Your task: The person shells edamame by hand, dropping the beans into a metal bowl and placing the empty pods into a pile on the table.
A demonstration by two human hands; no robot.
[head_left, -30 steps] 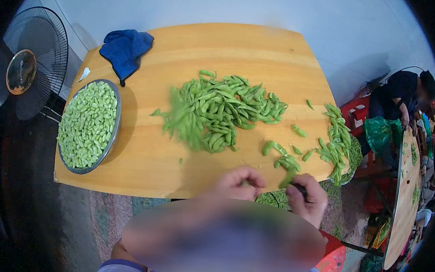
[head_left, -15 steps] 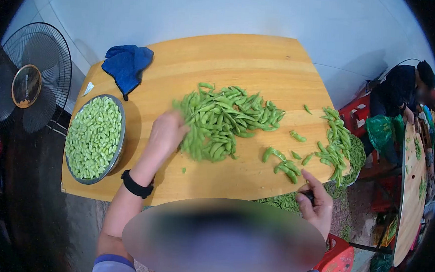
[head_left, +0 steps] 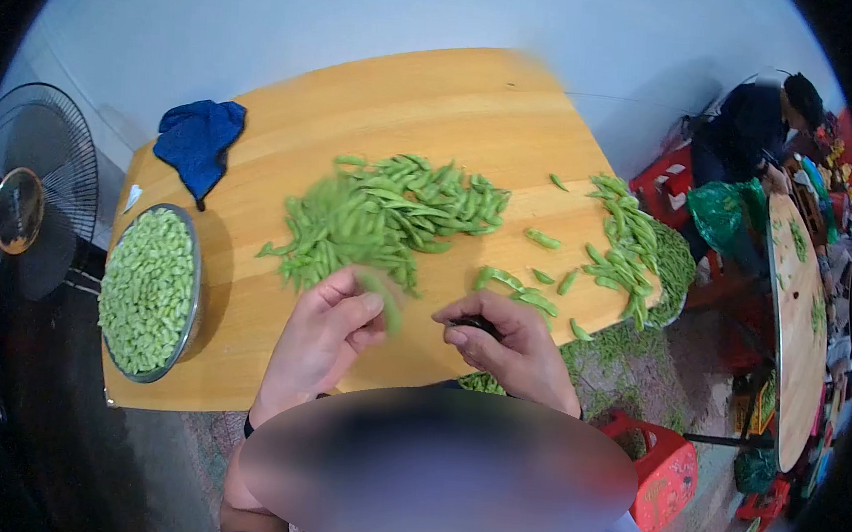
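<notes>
My left hand (head_left: 325, 328) is closed in a pinch on a green bean pod (head_left: 388, 308), which is blurred by motion. Beside it, my right hand (head_left: 528, 355) wraps round a small black tool (head_left: 474, 324), mostly hidden by the fingers. Beyond my hands, a heap of green pods (head_left: 410, 202) lies on the wooden table (head_left: 308, 122). A few loose pods (head_left: 517, 286) are scattered just past my right hand, and more pods (head_left: 627, 244) lie along the table's right edge. At the left stands a metal bowl (head_left: 194, 301) full of shelled green beans (head_left: 148, 293).
A blue cloth (head_left: 199, 145) lies at the table's back left, with a fan (head_left: 20, 207) beyond the left edge. On the right are a red stool (head_left: 662, 476), pod litter (head_left: 615, 365) on the floor, and another person (head_left: 751, 130) at a second table (head_left: 794, 337).
My left hand has come from the heap toward my right hand, bringing a pod. My right hand has moved left, still holding the black tool. The camera view has shifted slightly.
</notes>
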